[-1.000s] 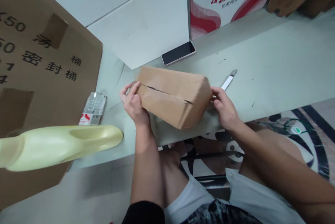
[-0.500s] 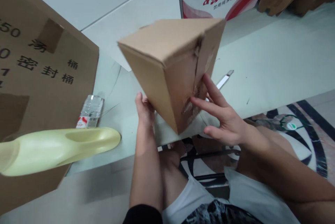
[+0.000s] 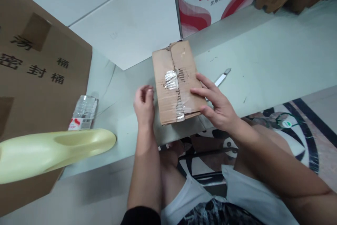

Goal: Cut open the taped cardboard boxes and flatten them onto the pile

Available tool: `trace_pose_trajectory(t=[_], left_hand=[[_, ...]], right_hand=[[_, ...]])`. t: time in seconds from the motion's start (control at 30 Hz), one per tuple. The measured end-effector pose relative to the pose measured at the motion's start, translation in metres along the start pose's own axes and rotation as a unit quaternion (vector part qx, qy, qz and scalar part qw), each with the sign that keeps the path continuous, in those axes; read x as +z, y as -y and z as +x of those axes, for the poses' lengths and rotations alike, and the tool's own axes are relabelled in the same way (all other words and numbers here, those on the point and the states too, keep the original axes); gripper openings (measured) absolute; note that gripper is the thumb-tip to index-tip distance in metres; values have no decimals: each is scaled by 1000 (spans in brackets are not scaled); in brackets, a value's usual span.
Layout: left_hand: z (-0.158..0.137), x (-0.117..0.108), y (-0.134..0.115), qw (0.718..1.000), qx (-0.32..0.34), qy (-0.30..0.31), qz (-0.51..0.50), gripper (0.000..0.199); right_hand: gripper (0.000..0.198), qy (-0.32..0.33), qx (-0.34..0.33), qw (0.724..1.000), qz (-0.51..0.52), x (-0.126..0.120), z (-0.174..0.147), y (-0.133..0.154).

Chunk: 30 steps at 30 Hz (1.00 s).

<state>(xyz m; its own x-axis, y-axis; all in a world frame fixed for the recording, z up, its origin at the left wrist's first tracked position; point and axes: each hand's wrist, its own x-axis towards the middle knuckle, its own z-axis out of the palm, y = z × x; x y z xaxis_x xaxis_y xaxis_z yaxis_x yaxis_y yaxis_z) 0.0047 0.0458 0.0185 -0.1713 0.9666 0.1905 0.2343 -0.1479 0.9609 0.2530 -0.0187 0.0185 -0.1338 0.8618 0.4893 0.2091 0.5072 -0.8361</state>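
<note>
A small cardboard box (image 3: 168, 63) rests on the pale table with its taped, torn-edged face up. Shiny tape sticks along its middle seam, and one flap edge lifts slightly at the near right corner. My right hand (image 3: 217, 104) lies along the box's right edge, fingers spread and touching it, with the thumb at the near corner. My left hand (image 3: 144, 105) is beside the box's left side, a small gap away, its fingers curled in with nothing visible in them. Just beyond my right fingertips lies a utility knife (image 3: 223, 77), its blade pointing away.
On the left stand a big printed carton (image 3: 47, 88), a clear plastic bottle (image 3: 85, 109) and a pale yellow curved object (image 3: 79, 144). A white box (image 3: 142, 21) and a red-and-white water carton (image 3: 221, 4) line the back. The table's near edge runs above my lap.
The box has come down from a raised, tilted position onto the table, taped face now up. My left hand has let go of it; my right hand stays at its right edge.
</note>
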Motion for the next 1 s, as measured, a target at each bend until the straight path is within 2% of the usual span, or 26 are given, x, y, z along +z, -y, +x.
trace_pose_trajectory(t=[0.1,0.13,0.2,0.3,0.57,0.83,0.9,1.0], left_hand=[[2,2,-10,987,130,20,-97,54],[2,4,-12,978,173,50,-103,54],[1,7,-12,967,217,111,-70,50],[0,10,-6,964,221,141,-35,47],[4,8,3,959,247,135,-44,43],[3,4,-1,963,222,145,-42,42],[3,5,0,964,224,136,-46,42],[3,7,2,964,231,120,-54,42]], right_hand=[[49,19,-2,999,29,7,-1,-4],[51,25,1,999,38,10,-1,-5],[54,33,10,998,53,14,-2,-6],[56,35,26,997,61,18,-2,-7],[51,33,35,998,46,17,-2,-2],[52,25,63,998,7,18,1,5],[54,5,93,996,10,15,0,1],[56,-47,202,976,-68,2,1,-8]])
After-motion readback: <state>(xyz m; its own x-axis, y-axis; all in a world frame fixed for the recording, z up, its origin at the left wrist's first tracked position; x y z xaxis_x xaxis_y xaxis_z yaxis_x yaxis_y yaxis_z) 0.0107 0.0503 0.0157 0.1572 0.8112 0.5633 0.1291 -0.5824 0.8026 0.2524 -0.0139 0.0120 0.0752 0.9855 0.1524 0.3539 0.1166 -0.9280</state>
